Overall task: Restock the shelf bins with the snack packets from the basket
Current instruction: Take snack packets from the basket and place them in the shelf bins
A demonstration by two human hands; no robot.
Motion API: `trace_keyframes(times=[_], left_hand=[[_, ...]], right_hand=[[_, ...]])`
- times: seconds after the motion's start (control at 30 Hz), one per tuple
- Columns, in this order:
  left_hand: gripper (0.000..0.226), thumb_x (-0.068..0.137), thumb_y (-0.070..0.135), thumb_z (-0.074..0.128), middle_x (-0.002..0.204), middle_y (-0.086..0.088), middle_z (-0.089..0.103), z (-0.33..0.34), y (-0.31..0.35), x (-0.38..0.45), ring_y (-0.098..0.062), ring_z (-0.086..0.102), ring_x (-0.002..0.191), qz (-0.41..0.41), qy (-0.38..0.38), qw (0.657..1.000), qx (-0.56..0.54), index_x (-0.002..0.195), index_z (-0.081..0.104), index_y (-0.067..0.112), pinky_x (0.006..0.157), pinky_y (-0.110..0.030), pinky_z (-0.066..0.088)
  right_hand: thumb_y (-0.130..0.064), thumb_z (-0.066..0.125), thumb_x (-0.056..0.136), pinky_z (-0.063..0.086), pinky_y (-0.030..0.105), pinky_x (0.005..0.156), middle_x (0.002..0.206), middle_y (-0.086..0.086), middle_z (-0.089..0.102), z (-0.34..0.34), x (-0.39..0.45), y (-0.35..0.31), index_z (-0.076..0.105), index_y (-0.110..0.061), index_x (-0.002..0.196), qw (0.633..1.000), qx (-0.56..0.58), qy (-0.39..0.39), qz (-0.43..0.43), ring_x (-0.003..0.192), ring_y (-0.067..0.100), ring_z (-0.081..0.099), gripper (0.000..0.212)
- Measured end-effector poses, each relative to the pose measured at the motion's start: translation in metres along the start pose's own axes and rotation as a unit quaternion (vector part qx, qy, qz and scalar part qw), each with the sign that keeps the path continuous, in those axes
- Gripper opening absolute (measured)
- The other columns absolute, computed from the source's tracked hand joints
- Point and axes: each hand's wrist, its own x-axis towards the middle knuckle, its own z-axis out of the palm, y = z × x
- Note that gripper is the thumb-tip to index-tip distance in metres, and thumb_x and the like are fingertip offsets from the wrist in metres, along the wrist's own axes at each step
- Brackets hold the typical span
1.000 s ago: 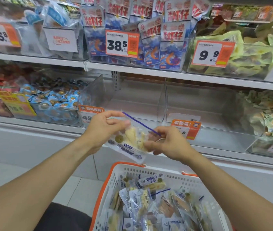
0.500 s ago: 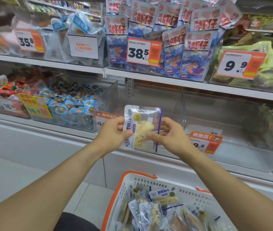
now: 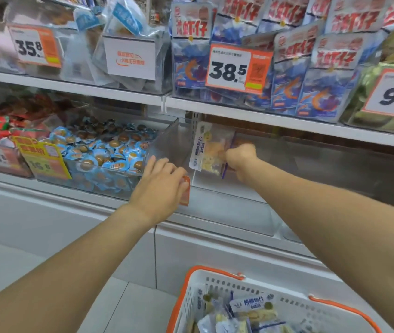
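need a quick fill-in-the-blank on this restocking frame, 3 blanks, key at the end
1. The clear snack packet with a blue edge is gripped by the ____ hand.
2. The white plastic basket with more packets has handles and a rim coloured ____.
3. The left hand rests at the front of the clear plastic shelf bin, covering part of an orange price ____.

Missing words: right; orange; tag

Upper shelf: blue shrimp-snack bags (image 3: 287,75) behind a 38.5 price tag (image 3: 238,68); a 35.8 price tag (image 3: 35,46) further left; green packets (image 3: 388,92) at the right edge.
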Motion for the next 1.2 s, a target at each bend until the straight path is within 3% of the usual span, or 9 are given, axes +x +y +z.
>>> trace_keyframes(times=[0.1,0.2,0.37,0.47,0.53,0.67,0.83,1.07,1.2], left_hand=[[0.035,0.1,0.036,0.033,0.1,0.002,0.06,0.012,-0.007,-0.003,-0.025,0.054,0.101,0.034,0.07,0.997,0.013,0.114,0.061,0.022,0.111,-0.043,0.03],[0.027,0.1,0.036,0.036,0.092,0.004,0.055,0.019,-0.011,-0.006,-0.024,0.049,0.088,0.052,0.113,0.992,0.01,0.101,0.059,0.022,0.091,-0.041,0.038],[0.026,0.099,0.037,0.036,0.087,0.001,0.05,0.024,-0.011,-0.002,-0.026,0.046,0.084,0.041,0.129,0.991,0.017,0.09,0.053,0.021,0.085,-0.042,0.038],[0.025,0.099,0.037,0.037,0.087,0.001,0.049,0.027,-0.013,-0.003,-0.027,0.045,0.082,0.042,0.134,0.99,0.014,0.09,0.053,0.021,0.084,-0.043,0.038],[0.024,0.099,0.037,0.038,0.088,0.001,0.049,0.028,-0.013,-0.005,-0.026,0.045,0.083,0.039,0.136,0.99,0.013,0.091,0.053,0.021,0.084,-0.041,0.037],[0.025,0.099,0.037,0.036,0.089,0.001,0.047,0.029,-0.011,-0.006,-0.026,0.043,0.083,0.024,0.133,0.991,0.018,0.091,0.053,0.02,0.085,-0.04,0.036],[0.025,0.098,0.037,0.035,0.088,0.0,0.046,0.029,-0.011,-0.004,-0.025,0.042,0.082,0.02,0.133,0.991,0.02,0.091,0.052,0.02,0.085,-0.041,0.036],[0.033,0.096,0.042,0.028,0.093,0.0,0.052,0.02,-0.009,0.001,-0.027,0.049,0.091,0.011,0.065,0.997,0.033,0.096,0.053,0.02,0.092,-0.043,0.037],[0.031,0.09,0.035,0.042,0.106,-0.007,0.054,0.0,0.003,-0.007,-0.032,0.05,0.105,0.042,0.107,0.99,0.084,0.107,0.057,0.013,0.1,-0.047,0.036]], right_hand=[[-0.005,0.064,0.092,0.056,0.035,0.084,0.107,0.009,0.061,0.031,0.038,0.011,0.055,-0.02,0.092,0.999,-0.036,-0.001,-0.002,0.092,0.021,0.058,0.017],[-0.032,0.069,0.091,0.058,0.035,0.081,0.106,0.005,0.068,0.062,0.08,0.027,0.056,-0.021,0.097,0.995,-0.093,0.033,0.006,0.095,0.022,0.066,0.018],[-0.041,0.069,0.089,0.058,0.04,0.081,0.1,0.009,0.074,0.089,0.104,0.028,0.074,-0.013,0.1,0.976,-0.202,0.068,-0.044,0.097,0.027,0.07,0.031],[-0.045,0.062,0.092,0.048,0.033,0.069,0.106,0.01,0.071,0.096,0.109,0.032,0.068,-0.007,0.111,0.953,-0.292,0.066,-0.034,0.1,0.028,0.068,0.043],[-0.051,0.056,0.096,0.052,0.035,0.075,0.115,0.015,0.068,0.098,0.11,0.036,0.063,-0.004,0.118,0.934,-0.35,0.069,-0.026,0.105,0.031,0.067,0.052],[-0.049,0.053,0.099,0.053,0.037,0.085,0.123,0.017,0.065,0.1,0.113,0.038,0.059,-0.001,0.123,0.929,-0.36,0.069,-0.04,0.11,0.032,0.065,0.054],[-0.046,0.061,0.096,0.052,0.034,0.083,0.124,0.014,0.066,0.099,0.111,0.036,0.059,-0.003,0.125,0.937,-0.341,0.074,-0.017,0.111,0.03,0.065,0.053],[-0.038,0.062,0.096,0.041,0.027,0.067,0.101,0.003,0.059,0.07,0.07,0.004,0.061,-0.011,0.107,0.944,-0.325,0.037,-0.048,0.093,0.027,0.064,0.029],[-0.026,0.065,0.089,0.049,0.029,0.068,0.082,0.002,0.068,0.036,-0.004,-0.009,0.065,-0.013,0.081,0.93,-0.307,0.025,-0.199,0.076,0.021,0.062,0.015]])
